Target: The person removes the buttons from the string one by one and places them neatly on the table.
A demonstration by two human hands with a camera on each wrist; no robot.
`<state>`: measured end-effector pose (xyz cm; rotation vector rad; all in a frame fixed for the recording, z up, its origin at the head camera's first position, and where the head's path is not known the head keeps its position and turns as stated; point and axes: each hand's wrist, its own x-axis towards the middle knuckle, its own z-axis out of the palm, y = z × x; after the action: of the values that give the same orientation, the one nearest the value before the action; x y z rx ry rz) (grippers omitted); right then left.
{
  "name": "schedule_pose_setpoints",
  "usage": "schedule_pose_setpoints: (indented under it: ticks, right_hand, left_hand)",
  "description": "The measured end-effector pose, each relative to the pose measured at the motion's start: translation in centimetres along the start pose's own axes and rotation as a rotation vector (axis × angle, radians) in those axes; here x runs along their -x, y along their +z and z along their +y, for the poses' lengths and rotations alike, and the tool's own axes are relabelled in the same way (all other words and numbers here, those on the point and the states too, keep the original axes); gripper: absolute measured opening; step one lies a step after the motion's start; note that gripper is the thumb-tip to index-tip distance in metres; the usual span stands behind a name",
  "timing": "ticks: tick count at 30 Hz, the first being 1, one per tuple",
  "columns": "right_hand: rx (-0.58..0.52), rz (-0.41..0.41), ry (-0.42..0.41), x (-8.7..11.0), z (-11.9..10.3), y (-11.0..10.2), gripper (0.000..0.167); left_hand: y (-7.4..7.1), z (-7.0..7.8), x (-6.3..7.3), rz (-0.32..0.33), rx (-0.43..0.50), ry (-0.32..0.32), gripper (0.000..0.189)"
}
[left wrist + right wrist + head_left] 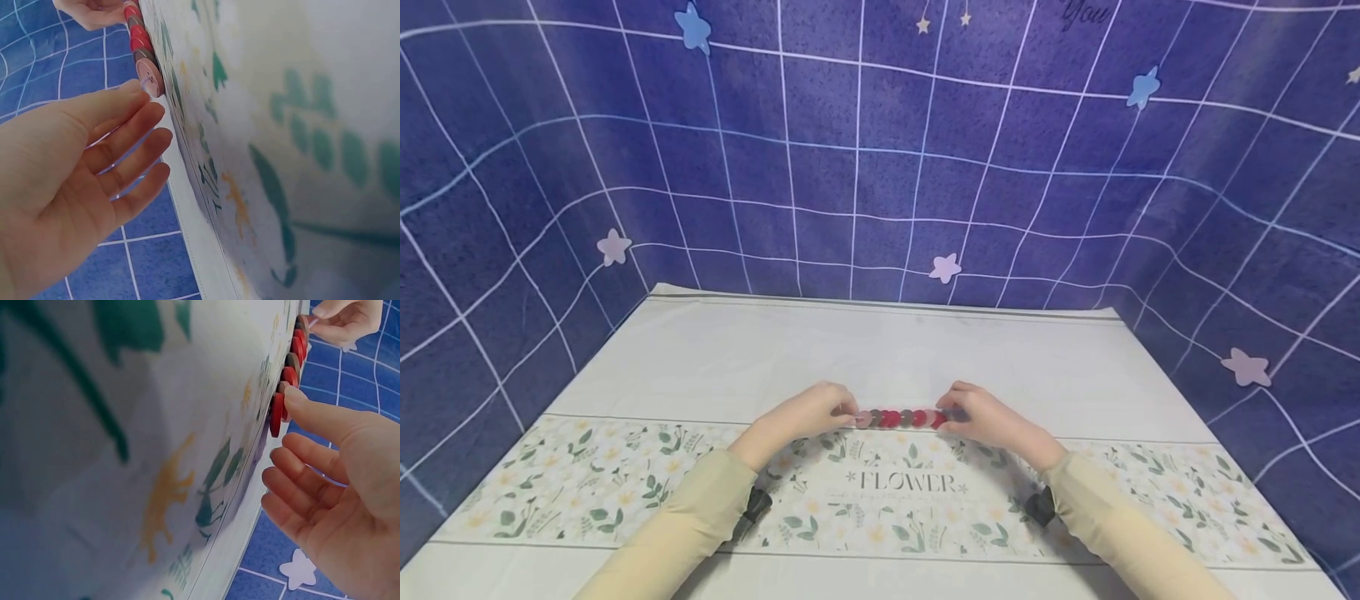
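Observation:
A row of round buttons (891, 418) in red, pink and grey-brown runs between the two hands, overlapping one another on a thread. At its left end, my left hand (816, 408) pinches the pale thread (147, 80) between thumb and forefinger, right beside a pink button (152, 86) with holes. My right hand (981, 417) grips the opposite end, its thumb on a pink button beside the outermost red button (276, 415). In both wrist views the other fingers are bent and spread, holding nothing.
Under the hands lies a white tablecloth (880, 350) with a flower-print band (655, 475) reading "FLOWER". Blue grid-patterned curtains (820, 167) with stars enclose the table at the back and sides. A dark wrist camera (1041, 505) sits under the right wrist.

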<state>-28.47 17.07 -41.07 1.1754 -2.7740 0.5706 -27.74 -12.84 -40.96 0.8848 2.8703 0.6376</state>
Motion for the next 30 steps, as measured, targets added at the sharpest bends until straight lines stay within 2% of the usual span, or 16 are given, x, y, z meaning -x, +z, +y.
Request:
schedule_pose_setpoints:
  ticks: [12,23,30]
  right_hand:
    - [-0.024,-0.034,0.03,-0.2,0.3,0.6,0.032]
    - [-0.012,-0.04,0.03,-0.5,0.3,1.0,0.026]
    - [-0.027,-0.048,0.043,-0.5,0.4,1.0,0.023]
  left_hand:
    - [-0.2,0.2,0.1,0.023,-0.039,0.023,0.006]
    - [-0.2,0.2,0.4,0.018,-0.012,-0.048,0.005]
    - [-0.1,0.2,0.5,0.03,-0.004,-0.071,0.005]
